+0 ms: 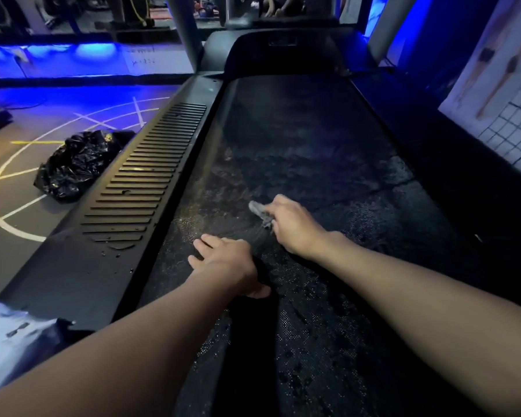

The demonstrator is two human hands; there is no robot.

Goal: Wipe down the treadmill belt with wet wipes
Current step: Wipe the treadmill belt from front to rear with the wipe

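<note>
Right hand (292,225) is gripping a crumpled grey wet wipe (257,209), fingers curled round it, knuckles facing up. Wipe is sticking out past the fingertips on the hand's far-left side and is touching the treadmill belt (313,152). Wipe is sitting about midway across the belt, slightly toward its left edge, in the near half of the belt's length. Part of the wipe is hiding under the fingers, so its full shape is not showing.

Left hand (227,263) is lying flat, palm down, on the belt close to its left edge, fingers straight and slightly spread, thumb pointing back toward the near end. It is holding nothing. Left hand is sitting nearer the camera than the wipe, apart from the right hand and not touching the wipe.

Belt surface is looking wet and streaky around and beyond the wipe.

Ribbed side rail (151,176) is running along the belt's left edge, with a few water drops showing at its near end. Black bin bag (76,167) is lying on the floor just beside that rail. White object (9,335) is showing at the rail's near corner, too blurred to identify.
</note>
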